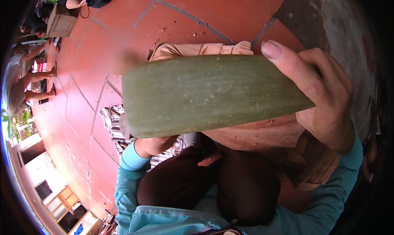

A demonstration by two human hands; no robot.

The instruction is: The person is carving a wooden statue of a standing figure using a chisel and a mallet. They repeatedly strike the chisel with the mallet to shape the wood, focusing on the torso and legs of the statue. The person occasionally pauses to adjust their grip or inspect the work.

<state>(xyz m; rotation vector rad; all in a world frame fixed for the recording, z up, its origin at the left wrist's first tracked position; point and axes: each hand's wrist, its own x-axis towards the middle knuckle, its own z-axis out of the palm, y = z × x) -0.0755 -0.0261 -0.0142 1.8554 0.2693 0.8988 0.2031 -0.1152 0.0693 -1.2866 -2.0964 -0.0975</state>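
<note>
A long olive-green slab [209, 95], smooth with small pale specks, is held up close in front of me and looks like a whetstone. My right hand [324, 87] is closed around its right end, thumb along the upper edge. My left hand [158, 145] is mostly hidden behind the left end; a blurred fingertip shows by the upper left corner. Beneath the slab lies a carved piece of light wood [205, 49], its grooved far edge visible. A broad, smooth wooden surface [262, 132] appears under the slab's near edge; the slab covers the rest.
Curled wood shavings [162, 29] lie on the red tiled floor [123, 38]. A striped cloth [115, 120] is at the left, and cardboard [322, 169] sits by my right knee. Another person [24, 77] sits far left near a box [61, 20]. A grey wall [349, 33] rises at the right.
</note>
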